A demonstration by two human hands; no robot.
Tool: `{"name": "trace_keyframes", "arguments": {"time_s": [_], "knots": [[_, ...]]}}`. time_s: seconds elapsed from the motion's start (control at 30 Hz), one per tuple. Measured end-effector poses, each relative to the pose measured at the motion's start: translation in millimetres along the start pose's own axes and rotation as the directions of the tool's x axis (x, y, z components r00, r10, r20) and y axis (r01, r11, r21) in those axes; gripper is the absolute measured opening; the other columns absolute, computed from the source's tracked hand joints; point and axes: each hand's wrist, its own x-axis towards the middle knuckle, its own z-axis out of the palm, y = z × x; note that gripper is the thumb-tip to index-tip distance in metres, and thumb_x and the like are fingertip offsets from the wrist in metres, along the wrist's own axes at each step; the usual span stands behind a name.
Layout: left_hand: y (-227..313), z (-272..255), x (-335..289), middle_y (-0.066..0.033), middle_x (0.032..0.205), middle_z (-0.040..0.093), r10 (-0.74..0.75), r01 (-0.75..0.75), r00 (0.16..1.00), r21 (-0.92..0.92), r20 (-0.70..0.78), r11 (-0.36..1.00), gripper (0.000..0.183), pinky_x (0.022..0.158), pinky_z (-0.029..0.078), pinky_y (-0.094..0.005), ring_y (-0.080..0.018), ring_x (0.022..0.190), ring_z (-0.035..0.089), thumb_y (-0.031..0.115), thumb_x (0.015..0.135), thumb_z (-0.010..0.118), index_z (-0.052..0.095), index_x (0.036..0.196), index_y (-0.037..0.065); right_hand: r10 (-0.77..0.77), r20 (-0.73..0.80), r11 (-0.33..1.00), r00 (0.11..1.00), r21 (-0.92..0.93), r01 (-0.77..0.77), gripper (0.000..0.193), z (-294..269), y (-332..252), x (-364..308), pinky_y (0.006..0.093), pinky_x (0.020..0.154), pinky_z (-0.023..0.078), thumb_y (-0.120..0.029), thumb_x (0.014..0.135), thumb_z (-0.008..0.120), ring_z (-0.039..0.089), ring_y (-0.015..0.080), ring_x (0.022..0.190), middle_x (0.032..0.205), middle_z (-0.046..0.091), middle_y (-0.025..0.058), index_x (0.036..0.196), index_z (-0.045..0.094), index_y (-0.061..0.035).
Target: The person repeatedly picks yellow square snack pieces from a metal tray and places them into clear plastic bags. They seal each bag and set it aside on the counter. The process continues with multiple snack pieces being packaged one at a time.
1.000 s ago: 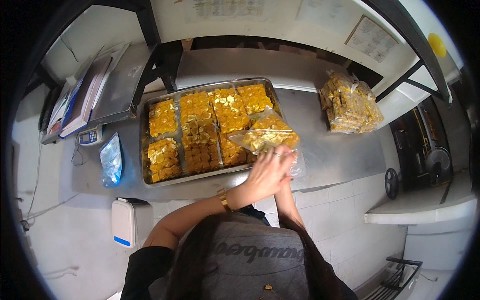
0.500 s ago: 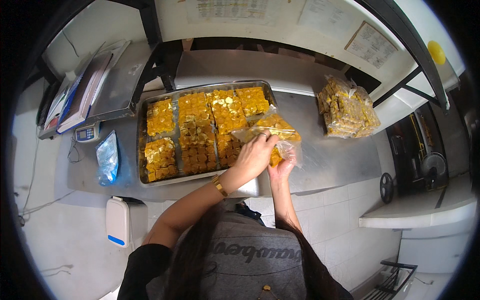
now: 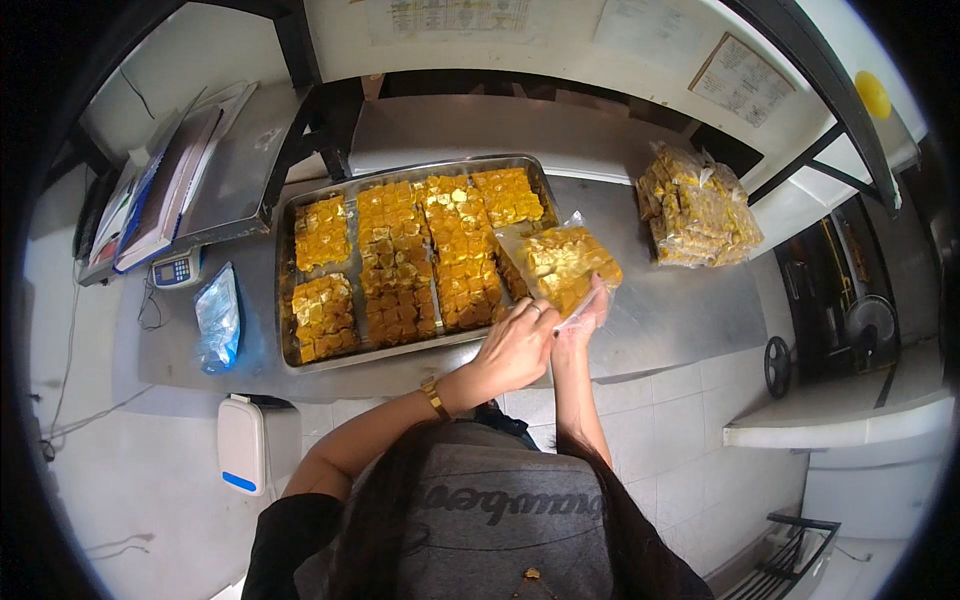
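Observation:
Over the right edge of the metal tray I hold a clear plastic bag [image 3: 562, 262] filled with yellow-orange cubes. My right hand [image 3: 580, 325] grips its near right side, thumb on the front face. The fingers of my left hand [image 3: 512, 346], with a gold band on that wrist, pinch the near edge of the bag beside the right hand. In the tray [image 3: 282, 275] lie blocks of yellow-orange cubes [image 3: 395, 260], set in columns. The bag and hands partly hide the tray's right-hand column.
A stack of filled clear bags [image 3: 700, 212] stands at the back right of the steel table [image 3: 670, 320]. At the left are a blue-tinted plastic bag [image 3: 217, 318], a small scale [image 3: 177, 268] and folders [image 3: 170, 190] on a shelf. A lidded bin [image 3: 240, 445] stands below.
The bag has turned so its filled face shows flatter and more upright. Both hands have moved slightly nearer me and to the right, now close together at its near edge.

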Motion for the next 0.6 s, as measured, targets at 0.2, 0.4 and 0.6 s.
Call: {"name": "trace_keyframes", "arguments": {"time_s": [0.2,0.4,0.6], "knots": [[3,1,7,-0.0237,0.090,0.053,-0.035,0.077,0.989,-0.295,0.145,0.952,0.017,0.073,0.042,-0.0464,-0.0421,0.086,0.053,0.000,0.081,0.048,0.047,0.098,-0.001,-0.113,-0.135,0.976,0.984,-0.202,0.084,0.046,22,2,-10,0.0379,0.085,0.045,-0.038,0.086,0.054,0.055,0.0251,0.096,0.109,0.055,0.0098,0.119,0.046,-0.0060],[5,6,7,-0.0223,0.084,0.058,-0.129,0.188,0.970,-0.297,0.205,0.936,0.019,0.068,0.044,-0.0475,-0.0423,0.078,0.057,0.002,0.080,0.050,0.045,0.098,0.003,-0.103,-0.053,0.959,0.993,-0.270,0.085,0.039,-26,10,8,0.0329,0.081,0.047,-0.035,0.086,0.054,0.055,0.0211,0.091,0.103,0.056,0.0080,0.112,0.051,-0.0059],[1,3,-4,-0.0168,0.076,0.055,-0.115,0.169,0.983,-0.447,0.145,0.878,0.017,0.063,0.047,-0.0392,-0.0325,0.071,0.059,0.000,0.080,0.054,0.044,0.093,0.005,-0.276,0.053,0.581,0.960,-0.787,0.211,0.034,-17,2,10,0.0323,0.081,0.046,-0.011,0.079,0.058,0.055,0.0228,0.089,0.102,0.056,0.0093,0.111,0.052,-0.0002]]}}
